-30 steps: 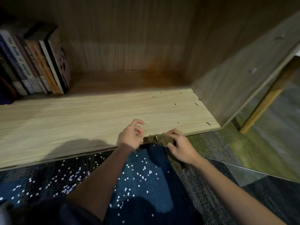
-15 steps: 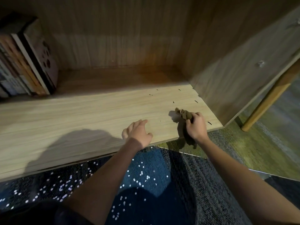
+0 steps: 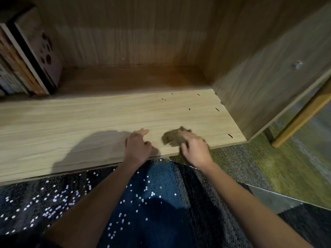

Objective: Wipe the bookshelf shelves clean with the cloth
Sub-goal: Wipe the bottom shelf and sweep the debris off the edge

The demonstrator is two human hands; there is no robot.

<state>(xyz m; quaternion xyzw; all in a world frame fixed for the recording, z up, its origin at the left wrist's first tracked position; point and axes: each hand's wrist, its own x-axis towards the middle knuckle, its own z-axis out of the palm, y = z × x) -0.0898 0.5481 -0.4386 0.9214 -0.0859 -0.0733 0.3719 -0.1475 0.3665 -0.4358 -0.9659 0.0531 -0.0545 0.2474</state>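
From the head camera, the cloth [image 3: 176, 138] is a small, crumpled wad of olive-brown fabric, bunched rather than spread flat, with a ragged outline softened by motion blur. It lies on the pale wood-grain shelf [image 3: 71, 126], near the front edge and toward the right end, a little short of the side panel [image 3: 268, 77]. The right hand [image 3: 195, 149] sits on the near part of the cloth with its fingers curled over the wad, gripping it against the board; the far part of the cloth sticks out past the fingertips. The left hand [image 3: 138, 145] is just beside it, apart from the cloth, resting on the shelf with loosely bent fingers and holding nothing. Its shadow falls to the left across the board.

A few short dark specks [image 3: 230, 136] lie scattered on the shelf's right end. A row of books [image 3: 26, 59] leans at the far left; the outermost cover is pale with dark blotches. There is print on the spines, but it is too small and blurred to read. No brand or label shows on the cloth.
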